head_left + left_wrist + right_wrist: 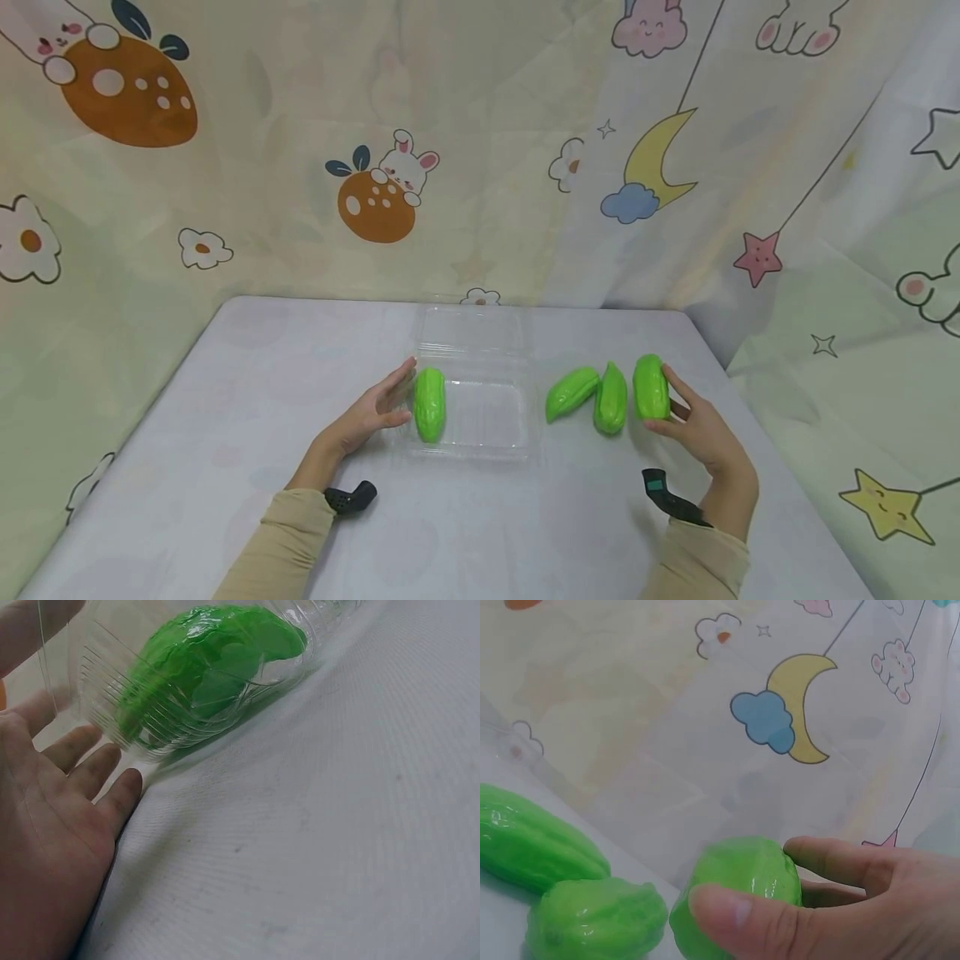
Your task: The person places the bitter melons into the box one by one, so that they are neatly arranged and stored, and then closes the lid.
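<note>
A clear plastic clamshell box (487,417) lies with its lid folded back on the table. Inside, along its left side, is one glossy green toy bitter gourd (430,405), seen through the ribbed wall in the left wrist view (217,664). My left hand (375,410) is at the box's left edge, fingers extended and thumb apart. Right of the box, my right hand (701,425) pinches another green bitter gourd (651,387) between thumb and fingers. Two more bitter gourds, one slanted (572,393) and one upright in view (611,400), lie just left of it.
The white-covered table (480,533) ends at a back edge against a patterned cloth (495,167) with cartoon prints. The box's transparent lid (472,329) extends toward that back edge. A black wrist device (352,497) sits on each forearm.
</note>
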`<state>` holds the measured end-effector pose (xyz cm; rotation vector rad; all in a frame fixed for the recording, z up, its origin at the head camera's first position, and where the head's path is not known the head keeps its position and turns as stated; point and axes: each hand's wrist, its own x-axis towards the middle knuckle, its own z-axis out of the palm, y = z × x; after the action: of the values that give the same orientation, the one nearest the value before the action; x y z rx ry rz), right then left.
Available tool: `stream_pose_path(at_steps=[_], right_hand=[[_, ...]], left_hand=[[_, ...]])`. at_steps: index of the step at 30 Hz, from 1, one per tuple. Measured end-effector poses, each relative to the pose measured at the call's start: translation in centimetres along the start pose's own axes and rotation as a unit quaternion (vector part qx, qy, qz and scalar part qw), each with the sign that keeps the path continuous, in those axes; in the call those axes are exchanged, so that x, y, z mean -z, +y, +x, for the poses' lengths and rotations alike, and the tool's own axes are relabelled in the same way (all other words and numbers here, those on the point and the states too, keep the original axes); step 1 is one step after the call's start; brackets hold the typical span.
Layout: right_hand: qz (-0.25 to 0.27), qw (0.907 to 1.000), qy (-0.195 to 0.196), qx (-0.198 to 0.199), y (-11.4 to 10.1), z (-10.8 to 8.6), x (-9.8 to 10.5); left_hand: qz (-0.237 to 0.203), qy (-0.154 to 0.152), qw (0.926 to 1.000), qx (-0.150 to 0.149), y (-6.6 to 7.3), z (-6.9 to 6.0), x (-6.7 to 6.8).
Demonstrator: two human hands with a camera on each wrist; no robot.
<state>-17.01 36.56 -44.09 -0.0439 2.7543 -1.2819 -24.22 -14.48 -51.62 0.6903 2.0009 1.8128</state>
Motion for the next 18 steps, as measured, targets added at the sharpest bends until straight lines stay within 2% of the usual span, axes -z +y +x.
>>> stream_pose_path(at_steps=[18], right_hand=[[-0.012,0.9994,0.003,0.031,-2.0,1.0,-0.9]], left_hand=[[-0.005,0.001,1.0,-0.001,-0.1,0.0,0.0]])
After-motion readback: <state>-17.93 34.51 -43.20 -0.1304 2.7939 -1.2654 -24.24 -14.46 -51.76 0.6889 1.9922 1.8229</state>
